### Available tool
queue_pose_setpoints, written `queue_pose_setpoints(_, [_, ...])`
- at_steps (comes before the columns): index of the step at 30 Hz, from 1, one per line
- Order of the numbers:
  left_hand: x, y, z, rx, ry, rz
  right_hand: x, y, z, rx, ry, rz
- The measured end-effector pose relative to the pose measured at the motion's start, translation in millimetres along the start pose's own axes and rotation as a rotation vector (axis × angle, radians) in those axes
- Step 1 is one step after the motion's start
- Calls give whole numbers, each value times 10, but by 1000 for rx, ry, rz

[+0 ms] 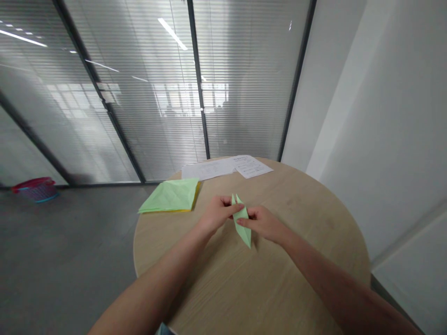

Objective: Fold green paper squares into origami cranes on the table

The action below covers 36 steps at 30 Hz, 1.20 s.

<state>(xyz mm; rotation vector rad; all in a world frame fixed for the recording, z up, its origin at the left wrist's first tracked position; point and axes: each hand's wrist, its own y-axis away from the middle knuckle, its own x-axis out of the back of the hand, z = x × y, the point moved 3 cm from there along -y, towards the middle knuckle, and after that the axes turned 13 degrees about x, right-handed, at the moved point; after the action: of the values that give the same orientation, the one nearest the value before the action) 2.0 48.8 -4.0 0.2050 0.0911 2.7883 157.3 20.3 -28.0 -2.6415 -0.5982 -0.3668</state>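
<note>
Over the middle of the round wooden table, both my hands hold one folded piece of light green paper. It is narrow, with two points at its far end and a single point at its near end. My left hand pinches its upper left part, thumb lying across the front. Lower down on the right side, my right hand grips it between thumb and fingers. Some fingertips are hidden behind the paper.
At the table's left edge lies a stack of green and yellow paper sheets. White printed sheets lie at the far edge. A glass wall with blinds stands behind. A red and blue basket sits on the floor.
</note>
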Motion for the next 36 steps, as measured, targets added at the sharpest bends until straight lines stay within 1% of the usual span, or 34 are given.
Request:
queue_pose_setpoints(4, [9,2,0,5,191,92,10,5,-49,8,13,-47])
queue_pose_setpoints(9, [19,29,50,20,260,124,46,13,-63,8,-28,-63])
queue_pose_setpoints(11, [90,24,73,23,304,174,45,21,-51,9,-11,-106])
queue_pose_setpoints(13, [213,14,100,-1,360,279,30,28,-34,-1,24,-158])
queue_pose_setpoints(14, [278,12,120,-39,372,336,24,30,-27,-8,36,-173])
queue_pose_setpoints(16, [366,10,150,-68,387,385,26,26,-21,-21,41,-169])
queue_pose_setpoints(17, [384,14,165,-77,379,382,34,23,-22,-28,38,-157])
queue_pose_setpoints(18, [379,20,176,-76,355,354,45,21,-24,-36,34,-148])
queue_pose_setpoints(19, [354,27,185,-68,312,299,57,20,-26,-45,29,-142])
queue_pose_setpoints(23, [158,59,156,30,40,-57,94,23,-31,-63,1,-129])
queue_pose_setpoints(24, [123,63,137,49,-20,-119,93,24,-30,-62,-4,-137])
queue_pose_setpoints(25, [105,62,120,59,-64,-149,90,25,-28,-62,-5,-146])
queue_pose_setpoints(27, [109,48,97,58,-107,-138,80,27,-20,-65,-5,-161])
queue_pose_setpoints(32, [190,7,103,24,-127,-6,74,34,6,-84,-1,-177])
queue_pose_setpoints(36, [205,-6,107,-36,-198,23,75,41,24,-93,-21,-192])
